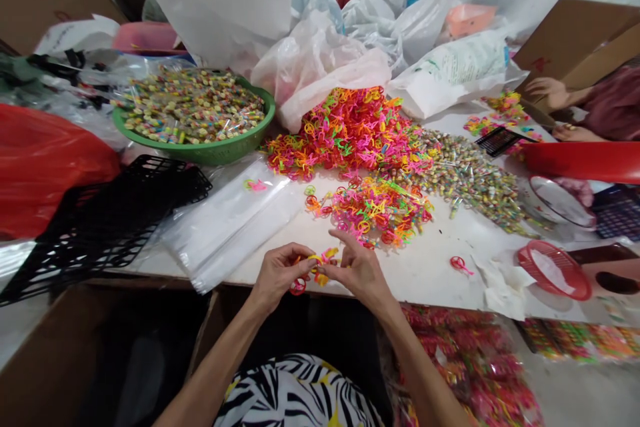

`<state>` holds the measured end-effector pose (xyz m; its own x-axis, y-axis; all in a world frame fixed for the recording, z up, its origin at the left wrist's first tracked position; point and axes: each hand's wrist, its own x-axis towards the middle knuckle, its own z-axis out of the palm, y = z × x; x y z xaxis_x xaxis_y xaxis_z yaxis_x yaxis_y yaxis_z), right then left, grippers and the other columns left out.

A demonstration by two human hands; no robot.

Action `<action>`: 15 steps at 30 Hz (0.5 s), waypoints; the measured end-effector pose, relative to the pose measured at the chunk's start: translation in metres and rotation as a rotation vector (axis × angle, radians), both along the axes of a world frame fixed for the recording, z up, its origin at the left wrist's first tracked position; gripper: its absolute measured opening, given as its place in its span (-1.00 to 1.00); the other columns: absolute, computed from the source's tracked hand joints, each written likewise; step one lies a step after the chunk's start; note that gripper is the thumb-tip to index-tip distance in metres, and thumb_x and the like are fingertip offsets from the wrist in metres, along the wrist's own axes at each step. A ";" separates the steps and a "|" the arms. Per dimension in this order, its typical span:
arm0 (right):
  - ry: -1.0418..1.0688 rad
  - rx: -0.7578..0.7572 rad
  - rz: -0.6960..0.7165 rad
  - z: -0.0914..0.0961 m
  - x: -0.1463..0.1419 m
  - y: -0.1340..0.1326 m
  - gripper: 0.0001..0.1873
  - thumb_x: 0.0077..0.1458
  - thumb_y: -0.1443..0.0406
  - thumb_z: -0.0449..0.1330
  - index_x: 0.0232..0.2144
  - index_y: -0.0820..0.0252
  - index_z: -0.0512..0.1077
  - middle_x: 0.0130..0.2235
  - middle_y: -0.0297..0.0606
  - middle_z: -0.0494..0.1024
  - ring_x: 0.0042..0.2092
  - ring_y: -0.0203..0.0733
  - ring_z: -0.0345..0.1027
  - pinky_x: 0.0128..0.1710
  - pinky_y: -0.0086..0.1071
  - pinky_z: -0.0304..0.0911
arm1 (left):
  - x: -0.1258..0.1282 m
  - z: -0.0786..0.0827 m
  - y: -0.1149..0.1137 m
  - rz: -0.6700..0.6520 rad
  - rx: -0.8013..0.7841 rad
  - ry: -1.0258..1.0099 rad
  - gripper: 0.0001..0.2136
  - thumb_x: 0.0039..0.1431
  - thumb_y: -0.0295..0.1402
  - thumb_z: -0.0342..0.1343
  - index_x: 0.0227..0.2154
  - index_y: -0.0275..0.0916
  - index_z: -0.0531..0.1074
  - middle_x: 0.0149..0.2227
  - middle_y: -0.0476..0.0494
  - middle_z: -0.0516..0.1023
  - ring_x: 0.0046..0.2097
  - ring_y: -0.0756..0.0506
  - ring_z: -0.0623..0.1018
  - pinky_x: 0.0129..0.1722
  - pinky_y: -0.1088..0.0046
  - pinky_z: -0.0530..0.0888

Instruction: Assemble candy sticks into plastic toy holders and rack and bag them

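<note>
My left hand (279, 275) and my right hand (356, 269) meet at the near edge of the white table (430, 270). Both are pinched together on a small bunch of coloured plastic toy pieces (320, 261), yellow, pink and red. Just beyond my fingers lies a small heap of the same neon pieces (377, 208). A much larger pile (350, 130) sits further back. A stack of clear plastic bags (227, 220) lies to the left of my hands.
A green basket (200, 150) of wrapped candies stands at back left, loose candies (470, 180) at right. Black plastic trays (110, 217) and a red bag (40, 160) lie left. A small red basket (555, 270) sits right. Another person's hands (550, 90) work at far right.
</note>
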<state>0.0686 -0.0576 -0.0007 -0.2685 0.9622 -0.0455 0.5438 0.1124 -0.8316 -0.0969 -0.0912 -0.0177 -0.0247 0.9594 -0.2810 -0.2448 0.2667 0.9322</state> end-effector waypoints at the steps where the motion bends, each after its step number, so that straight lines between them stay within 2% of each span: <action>1: 0.019 -0.051 0.077 -0.001 0.002 0.003 -0.50 -0.18 0.13 0.29 -0.15 0.20 0.42 -0.69 -0.53 0.23 -0.65 -0.41 0.08 -0.66 -0.55 -0.04 | -0.002 0.000 0.002 -0.040 -0.001 0.003 -0.80 -0.19 -0.27 0.26 -0.49 -0.28 0.50 -0.53 -0.07 0.51 -0.53 0.03 0.43 -0.54 0.54 0.38; 2: 0.041 -0.113 0.162 -0.002 0.004 0.005 -0.51 -0.13 0.10 0.26 -0.12 0.19 0.42 -0.69 -0.52 0.23 -0.66 -0.41 0.09 -0.67 -0.55 -0.05 | -0.004 0.000 0.003 -0.070 -0.002 0.011 -0.80 -0.19 -0.27 0.26 -0.49 -0.29 0.51 -0.53 -0.08 0.51 -0.53 0.02 0.44 -0.54 0.53 0.38; 4: 0.043 -0.170 0.267 -0.007 0.005 0.008 -0.61 -0.03 0.06 0.17 -0.23 0.19 0.48 -0.68 -0.47 0.29 -0.66 -0.41 0.13 -0.67 -0.56 -0.04 | -0.005 -0.002 0.005 -0.073 0.008 0.036 -0.81 -0.18 -0.27 0.25 -0.49 -0.28 0.52 -0.52 -0.08 0.52 -0.51 0.01 0.45 -0.51 0.52 0.40; 7: -0.058 -0.080 0.200 -0.016 0.003 0.010 -0.64 0.03 0.04 0.10 -0.41 0.20 0.50 -0.61 -0.38 0.41 -0.60 -0.38 0.23 -0.62 -0.55 0.00 | -0.003 -0.006 0.007 -0.011 0.104 0.108 -0.84 -0.13 -0.30 0.23 -0.46 -0.26 0.52 -0.48 -0.09 0.53 -0.43 -0.02 0.48 -0.40 0.49 0.41; 10: -0.185 -0.021 0.095 -0.020 -0.001 0.014 -0.66 0.03 0.06 0.10 -0.42 0.20 0.49 -0.64 -0.37 0.43 -0.60 -0.35 0.26 -0.61 -0.54 -0.01 | -0.002 -0.010 0.010 -0.017 0.172 0.136 -0.84 -0.14 -0.33 0.22 -0.43 -0.25 0.52 -0.40 -0.10 0.53 -0.37 -0.03 0.48 -0.34 0.49 0.40; 13: -0.243 -0.020 0.162 -0.020 -0.004 0.024 -0.70 -0.02 0.10 0.16 -0.38 0.20 0.49 -0.68 -0.38 0.41 -0.60 -0.33 0.27 -0.59 -0.53 -0.01 | -0.006 -0.014 0.014 -0.048 0.119 0.141 -0.77 -0.20 -0.37 0.24 -0.37 -0.23 0.51 -0.38 -0.09 0.53 -0.36 -0.03 0.48 -0.33 0.49 0.40; 15: -0.276 -0.008 0.211 -0.019 -0.007 0.032 -0.76 -0.05 0.16 0.19 -0.36 0.20 0.49 -0.67 -0.38 0.42 -0.59 -0.32 0.28 -0.58 -0.52 -0.01 | -0.009 -0.017 0.017 -0.032 0.123 0.246 -0.81 -0.18 -0.39 0.21 -0.39 -0.22 0.51 -0.41 -0.08 0.53 -0.37 -0.03 0.48 -0.33 0.49 0.38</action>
<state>0.0617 -0.0253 -0.0200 -0.4377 0.8862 -0.1516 0.7140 0.2401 -0.6577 -0.1058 -0.0745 -0.0343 -0.0474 0.9873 -0.1519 -0.0001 0.1521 0.9884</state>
